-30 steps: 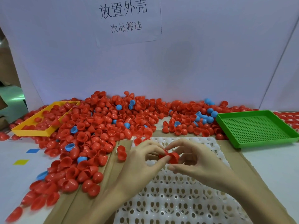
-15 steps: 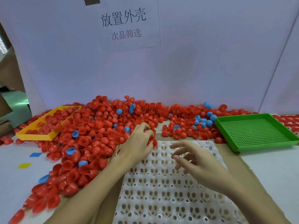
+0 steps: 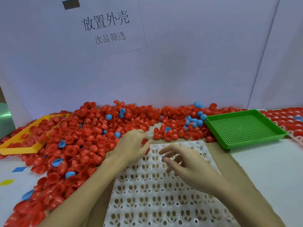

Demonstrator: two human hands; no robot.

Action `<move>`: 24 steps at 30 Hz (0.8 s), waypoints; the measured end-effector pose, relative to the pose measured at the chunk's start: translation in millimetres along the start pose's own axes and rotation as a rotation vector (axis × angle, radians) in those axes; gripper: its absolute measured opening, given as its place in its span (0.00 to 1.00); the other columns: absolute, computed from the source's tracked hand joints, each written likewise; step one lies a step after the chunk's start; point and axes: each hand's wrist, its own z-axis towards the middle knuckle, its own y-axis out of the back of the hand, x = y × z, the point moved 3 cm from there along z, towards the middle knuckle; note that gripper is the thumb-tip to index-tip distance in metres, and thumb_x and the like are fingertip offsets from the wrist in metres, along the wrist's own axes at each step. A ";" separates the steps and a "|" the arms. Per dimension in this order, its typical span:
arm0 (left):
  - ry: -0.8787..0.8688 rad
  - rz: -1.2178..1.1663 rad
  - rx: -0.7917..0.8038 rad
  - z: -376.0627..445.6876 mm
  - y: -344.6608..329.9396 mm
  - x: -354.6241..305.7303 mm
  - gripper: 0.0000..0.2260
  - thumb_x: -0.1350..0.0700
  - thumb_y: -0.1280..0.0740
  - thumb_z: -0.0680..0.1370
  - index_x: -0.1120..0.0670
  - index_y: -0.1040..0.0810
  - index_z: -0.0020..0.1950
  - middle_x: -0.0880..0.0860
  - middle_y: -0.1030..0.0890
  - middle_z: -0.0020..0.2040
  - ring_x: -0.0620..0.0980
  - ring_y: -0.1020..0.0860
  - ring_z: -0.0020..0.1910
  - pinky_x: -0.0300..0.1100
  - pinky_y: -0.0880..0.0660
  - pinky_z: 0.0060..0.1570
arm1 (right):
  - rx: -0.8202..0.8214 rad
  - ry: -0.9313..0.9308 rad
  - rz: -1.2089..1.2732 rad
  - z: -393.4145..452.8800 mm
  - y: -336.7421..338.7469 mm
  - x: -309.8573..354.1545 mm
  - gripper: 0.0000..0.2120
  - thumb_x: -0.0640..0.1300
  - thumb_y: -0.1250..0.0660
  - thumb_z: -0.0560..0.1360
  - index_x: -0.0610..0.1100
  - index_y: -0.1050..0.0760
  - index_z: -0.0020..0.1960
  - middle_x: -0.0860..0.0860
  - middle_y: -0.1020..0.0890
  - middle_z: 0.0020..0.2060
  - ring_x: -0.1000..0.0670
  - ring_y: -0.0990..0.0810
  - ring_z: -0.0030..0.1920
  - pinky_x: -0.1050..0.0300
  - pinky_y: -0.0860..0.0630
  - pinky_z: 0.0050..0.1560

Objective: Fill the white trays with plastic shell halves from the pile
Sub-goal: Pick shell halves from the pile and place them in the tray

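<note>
A big pile of red shell halves [image 3: 91,138], with a few blue ones mixed in, covers the table's left and back. A white tray [image 3: 164,202] with rows of holes lies in front of me, its sockets bare. My left hand [image 3: 132,145] is at the tray's far left corner, fingers curled round red shell halves [image 3: 145,142] at the pile's edge. My right hand [image 3: 185,163] hovers over the tray's upper part, fingers loosely spread, holding nothing.
A green perforated tray [image 3: 246,128] stands at the right. A yellow tray [image 3: 19,145] with red shells sits at the left. Another white tray filled with red shells [image 3: 285,118] shows at the far right. A white wall with a paper sign is behind.
Both hands held one red shell over the tray a second ago. My left hand then reached to the pile's edge and curled on shells; my right hand let go and spread.
</note>
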 end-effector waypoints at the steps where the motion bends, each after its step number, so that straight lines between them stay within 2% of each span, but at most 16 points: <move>1: -0.006 0.007 -0.019 4.9 1.3 -1.2 0.09 0.52 0.32 0.83 0.54 0.14 0.57 0.47 0.17 0.53 0.46 0.21 0.55 0.43 0.25 0.59 | -0.004 0.000 0.002 0.0 0.2 -0.4 0.09 0.48 0.35 0.85 0.56 0.23 0.64 0.58 0.18 0.53 0.59 0.14 0.46 0.57 0.16 0.45; 6: 0.032 -0.003 0.040 42.5 -12.2 -1.4 0.10 0.49 0.33 0.83 0.52 0.16 0.58 0.46 0.20 0.53 0.45 0.22 0.53 0.43 0.23 0.53 | -0.017 0.002 0.004 1.2 -0.4 -3.2 0.08 0.48 0.35 0.85 0.57 0.22 0.62 0.59 0.18 0.52 0.59 0.14 0.45 0.59 0.16 0.43; 10: 0.052 0.015 0.225 73.9 -35.1 3.2 0.14 0.47 0.30 0.81 0.50 0.20 0.65 0.48 0.24 0.57 0.48 0.23 0.54 0.44 0.24 0.54 | -0.018 -0.002 -0.005 2.4 -2.1 -5.7 0.08 0.48 0.36 0.85 0.58 0.22 0.61 0.59 0.18 0.52 0.59 0.14 0.45 0.61 0.18 0.42; 13: 0.046 0.040 0.309 84.8 -48.6 10.9 0.13 0.48 0.27 0.79 0.52 0.18 0.60 0.48 0.21 0.53 0.48 0.22 0.51 0.41 0.27 0.49 | -0.020 0.003 -0.001 2.2 -1.5 -5.6 0.08 0.48 0.36 0.85 0.58 0.22 0.61 0.58 0.17 0.52 0.59 0.14 0.44 0.63 0.19 0.42; 17: 0.137 -0.035 0.301 88.5 -55.0 26.1 0.13 0.54 0.23 0.76 0.55 0.17 0.58 0.49 0.17 0.53 0.47 0.19 0.52 0.40 0.22 0.50 | -0.033 0.000 0.023 2.4 -0.1 -2.0 0.08 0.47 0.35 0.85 0.57 0.21 0.61 0.58 0.17 0.50 0.58 0.14 0.43 0.63 0.20 0.41; 19: 0.153 -0.040 0.238 84.5 -51.1 28.0 0.12 0.56 0.24 0.76 0.55 0.17 0.58 0.50 0.16 0.54 0.49 0.19 0.54 0.43 0.21 0.52 | -0.047 -0.009 0.019 1.7 2.1 -1.5 0.08 0.46 0.35 0.85 0.56 0.21 0.61 0.57 0.17 0.49 0.58 0.14 0.42 0.64 0.21 0.41; 21: 0.138 -0.058 0.076 76.1 -38.9 24.6 0.10 0.57 0.26 0.77 0.53 0.17 0.58 0.48 0.16 0.54 0.48 0.20 0.55 0.46 0.21 0.55 | -0.088 -0.028 0.019 1.8 4.7 -2.1 0.08 0.46 0.35 0.85 0.55 0.21 0.61 0.57 0.16 0.48 0.57 0.14 0.41 0.64 0.21 0.39; 24: 0.074 -0.264 -0.102 51.3 -14.8 3.3 0.11 0.58 0.25 0.77 0.49 0.17 0.58 0.41 0.16 0.53 0.42 0.20 0.54 0.44 0.22 0.57 | -0.193 -0.065 0.088 2.8 9.7 -5.9 0.08 0.44 0.36 0.85 0.54 0.22 0.60 0.55 0.16 0.46 0.57 0.14 0.41 0.64 0.22 0.35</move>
